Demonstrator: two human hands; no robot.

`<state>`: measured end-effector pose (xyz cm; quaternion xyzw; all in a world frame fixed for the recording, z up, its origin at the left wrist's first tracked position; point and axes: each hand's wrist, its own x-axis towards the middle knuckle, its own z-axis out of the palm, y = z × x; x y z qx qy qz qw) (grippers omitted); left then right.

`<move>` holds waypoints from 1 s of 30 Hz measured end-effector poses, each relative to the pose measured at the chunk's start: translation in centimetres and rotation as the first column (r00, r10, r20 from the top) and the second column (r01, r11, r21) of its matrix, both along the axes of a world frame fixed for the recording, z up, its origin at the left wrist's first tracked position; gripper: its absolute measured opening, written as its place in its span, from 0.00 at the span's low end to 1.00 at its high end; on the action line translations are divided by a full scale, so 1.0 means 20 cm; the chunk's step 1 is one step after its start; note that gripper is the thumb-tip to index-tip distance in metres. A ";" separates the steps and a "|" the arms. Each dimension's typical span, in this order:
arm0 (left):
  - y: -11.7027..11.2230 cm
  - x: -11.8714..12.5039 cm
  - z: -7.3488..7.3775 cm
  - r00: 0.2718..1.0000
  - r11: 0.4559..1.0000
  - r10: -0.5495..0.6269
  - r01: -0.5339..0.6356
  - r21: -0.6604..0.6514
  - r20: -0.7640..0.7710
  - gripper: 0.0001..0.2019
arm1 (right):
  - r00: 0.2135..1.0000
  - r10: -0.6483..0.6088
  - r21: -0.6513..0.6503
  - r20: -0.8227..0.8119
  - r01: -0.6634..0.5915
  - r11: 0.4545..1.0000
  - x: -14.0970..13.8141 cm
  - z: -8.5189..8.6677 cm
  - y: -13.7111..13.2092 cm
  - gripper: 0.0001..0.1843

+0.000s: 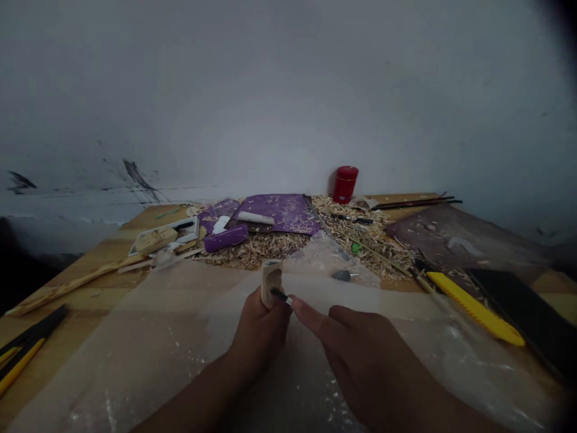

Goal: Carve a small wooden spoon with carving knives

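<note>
My left hand [265, 319] is closed around a pale piece of carved wood [271, 278], held upright with a hollow in its face. My right hand [356, 337] grips a slim tool [282, 295] with a black front part and a pale band behind it. The tool's dark end meets the lower part of the hollow. Whether it is a brush or a cutting tool cannot be made out. Beneath both hands lies a sheet of clear plastic [180, 337]. A grey cone-shaped bit [342, 275] with a metal shank rests on it, beyond my right hand.
Wood shavings [256, 251] are heaped at the back, around a purple sheet [288, 210] and a red canister [345, 184]. On the right lie a yellow-handled tool [475, 307] and a black slab [523, 313]. Yellow-and-black tools [27, 349] and a long wooden stick [76, 281] lie left.
</note>
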<state>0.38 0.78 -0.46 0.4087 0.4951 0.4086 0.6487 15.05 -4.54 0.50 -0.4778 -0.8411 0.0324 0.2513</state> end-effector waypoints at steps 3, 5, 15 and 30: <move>0.00 0.00 -0.02 0.998 0.997 0.050 -0.048 0.064 -0.030 0.09 | 0.997 0.013 -0.024 -0.076 -0.015 1.000 -0.03 -0.03 0.01 0.26; 0.01 -0.01 -0.04 0.997 0.995 0.064 -0.059 0.079 -0.054 0.09 | 0.991 0.022 -0.005 -0.135 -0.023 1.000 -0.05 -0.05 0.01 0.26; 0.01 -0.02 -0.05 0.997 0.993 0.073 -0.070 0.098 -0.029 0.12 | 0.963 0.051 0.087 -0.266 -0.029 0.996 -0.12 -0.13 0.02 0.26; 0.03 -0.05 -0.07 0.999 0.986 -0.038 0.043 0.164 -0.029 0.07 | 0.978 0.012 -0.087 -0.210 -0.031 0.996 0.01 0.02 0.02 0.24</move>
